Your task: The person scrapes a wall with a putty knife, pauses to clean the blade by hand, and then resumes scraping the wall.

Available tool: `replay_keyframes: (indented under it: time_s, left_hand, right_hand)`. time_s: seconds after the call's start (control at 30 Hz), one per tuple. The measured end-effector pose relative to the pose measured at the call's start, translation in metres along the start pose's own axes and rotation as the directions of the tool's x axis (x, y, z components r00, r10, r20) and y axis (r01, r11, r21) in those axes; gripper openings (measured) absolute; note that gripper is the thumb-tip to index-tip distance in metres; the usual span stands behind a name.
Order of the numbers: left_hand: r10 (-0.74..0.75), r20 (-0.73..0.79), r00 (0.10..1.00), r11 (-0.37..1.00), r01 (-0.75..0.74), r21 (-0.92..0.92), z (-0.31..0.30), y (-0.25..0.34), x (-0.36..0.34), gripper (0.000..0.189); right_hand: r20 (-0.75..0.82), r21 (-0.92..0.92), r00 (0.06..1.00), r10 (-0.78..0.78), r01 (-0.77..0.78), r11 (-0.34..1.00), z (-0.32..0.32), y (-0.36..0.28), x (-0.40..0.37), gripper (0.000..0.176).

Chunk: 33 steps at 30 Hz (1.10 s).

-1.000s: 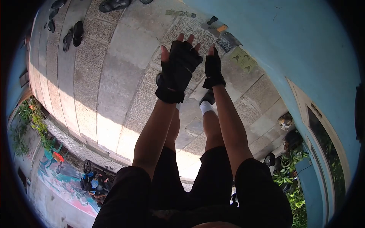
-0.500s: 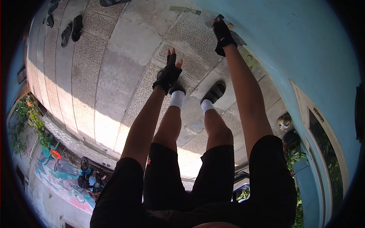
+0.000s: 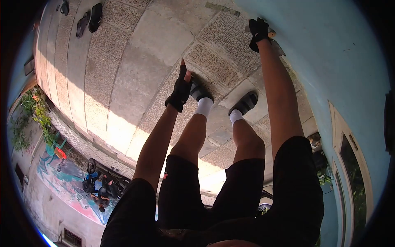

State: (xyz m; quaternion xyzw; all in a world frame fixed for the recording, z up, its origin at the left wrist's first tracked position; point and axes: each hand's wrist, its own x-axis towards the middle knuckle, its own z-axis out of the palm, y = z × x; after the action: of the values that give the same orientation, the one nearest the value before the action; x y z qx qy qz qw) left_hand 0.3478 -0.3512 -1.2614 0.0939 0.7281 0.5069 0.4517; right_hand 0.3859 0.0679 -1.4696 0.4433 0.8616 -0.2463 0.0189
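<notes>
My right hand [image 3: 258, 33], in a black fingerless glove, is closed low against the light blue wall. It grips what looks like a flat trowel [image 3: 279, 47]; a bit of wooden handle and grey blade show beside the glove, while the rest is hidden. My left hand [image 3: 180, 87], gloved the same way, hangs in the air near my left foot with fingers stretched out and nothing in it. Beneath it lies a floor of pebbled and smooth concrete slabs [image 3: 156, 53]. Both my feet wear dark sandals [image 3: 247, 103] over white socks.
The blue wall [image 3: 312, 53] rises along the right, with a framed window [image 3: 349, 144] in it. A flat strip [image 3: 222, 8] lies by the wall. Loose sandals [image 3: 95, 18] lie at upper left. Plants [image 3: 39, 113] and a person with a motorcycle [image 3: 101, 185] are at lower left.
The view has shifted, so the scene sits further right and lower. My left hand has moved left, away from my left foot. My right hand still grips the tool at the wall.
</notes>
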Motion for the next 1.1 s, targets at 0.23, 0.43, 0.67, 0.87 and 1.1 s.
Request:
replay_keyframes:
  time_s: [0.23,0.43,0.67,0.87,1.1]
  left_hand:
    - [-0.02,-0.085,0.996,0.998,0.014,-0.062,0.031,0.033,-0.033,0.078]
    - [0.051,0.003,0.999,0.992,-0.051,-0.112,0.079,0.134,-0.08,0.069]
    - [-0.095,0.153,0.984,0.782,0.169,-0.6,0.121,0.209,-0.146,0.05]
    - [-0.27,0.38,0.885,0.583,0.464,-0.667,0.137,0.334,-0.225,0.029]
    - [0.065,0.228,0.971,0.862,0.06,-0.503,0.147,0.441,-0.302,0.028]
  right_hand:
    - [0.004,0.195,0.97,0.244,-0.24,0.951,-0.087,-0.029,-0.104,0.036]
    - [0.475,0.877,0.756,0.45,-0.448,-0.173,-0.23,-0.072,-0.243,0.064]
    - [0.681,0.729,0.728,0.075,-0.684,0.021,-0.418,-0.131,-0.369,0.051]
    - [0.531,0.749,0.839,-0.121,-0.397,0.531,-0.523,-0.172,-0.446,0.04]
    - [-0.165,0.629,0.641,-0.75,0.654,0.421,-0.799,-0.269,-0.517,0.047]
